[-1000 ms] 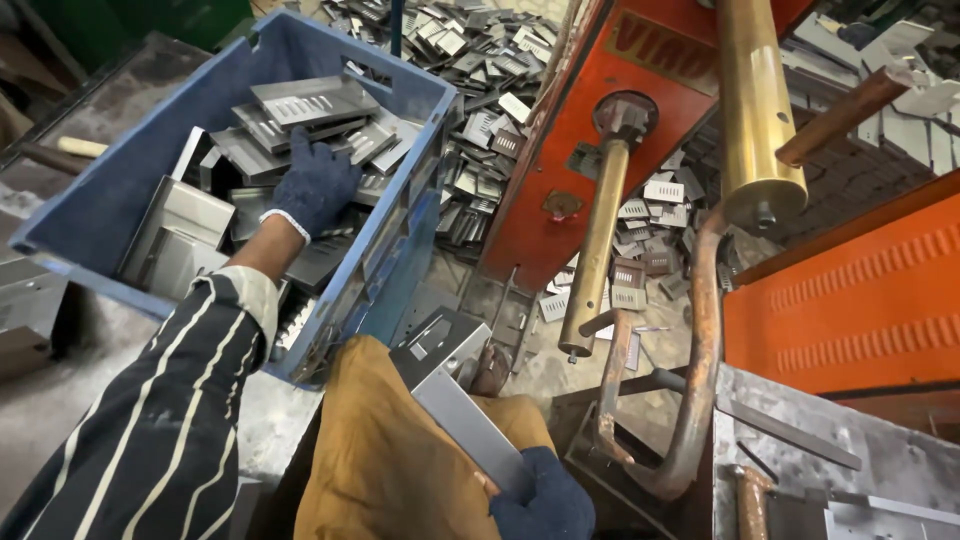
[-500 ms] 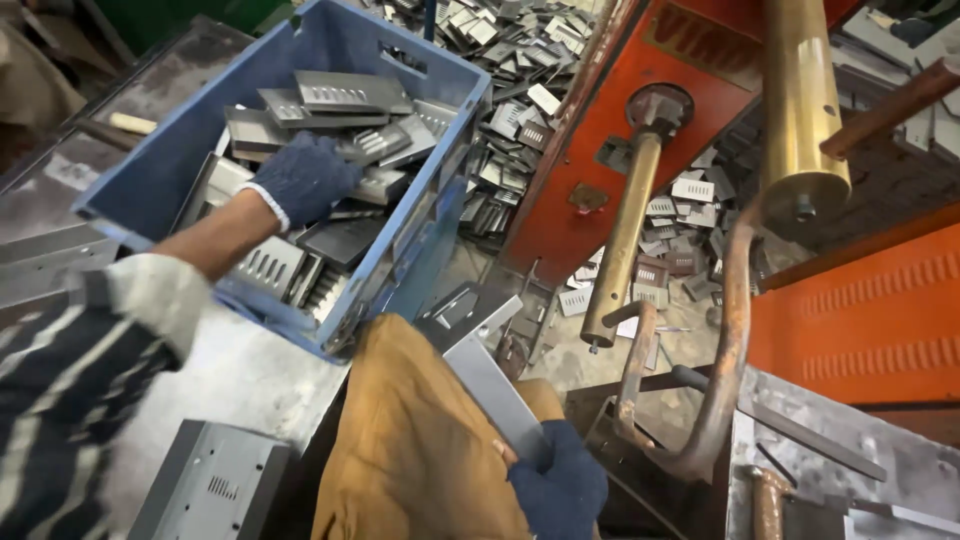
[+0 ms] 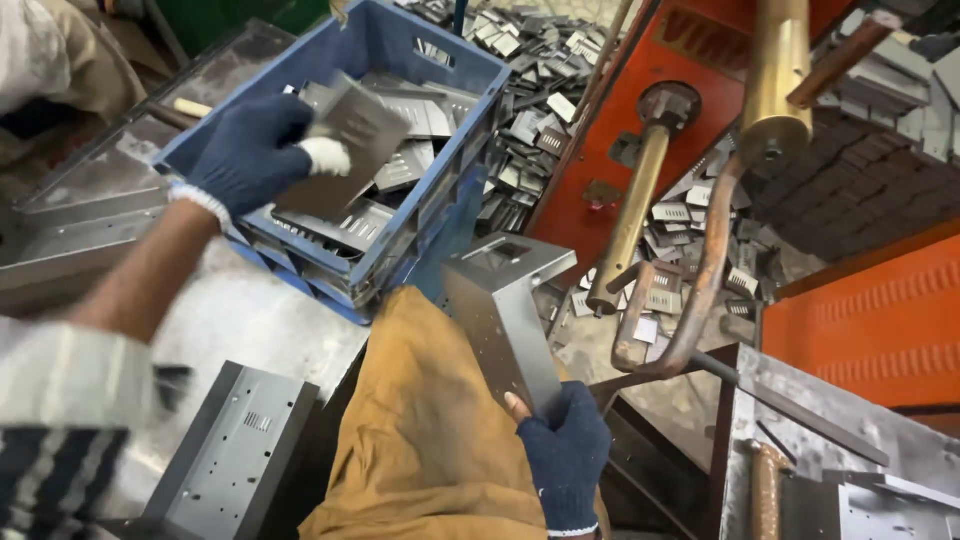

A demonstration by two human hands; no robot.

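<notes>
The left hand [image 3: 250, 150], in a dark blue knit glove with a white fingertip, is closed on a flat slotted metal plate [image 3: 345, 140], lifted clear above the blue plastic crate [image 3: 440, 200]. The plate is pinched by one edge, tilted, which keeps its slotted face free of the loose plates lying below it in the crate.

The right hand [image 3: 565, 445], likewise gloved, grips the lower end of a bent sheet-metal bracket [image 3: 505, 320]. The bracket stands nearly upright over the tan apron [image 3: 420, 440], its folded top flange pointing away from the person.

A grey perforated panel [image 3: 235, 450] lies on the bench [image 3: 250, 320] just beside the apron. Behind the bracket stands an orange machine frame [image 3: 690, 60] with brass-coloured rods [image 3: 635, 220]; cut metal pieces [image 3: 530, 110] litter the floor. No labels are legible.
</notes>
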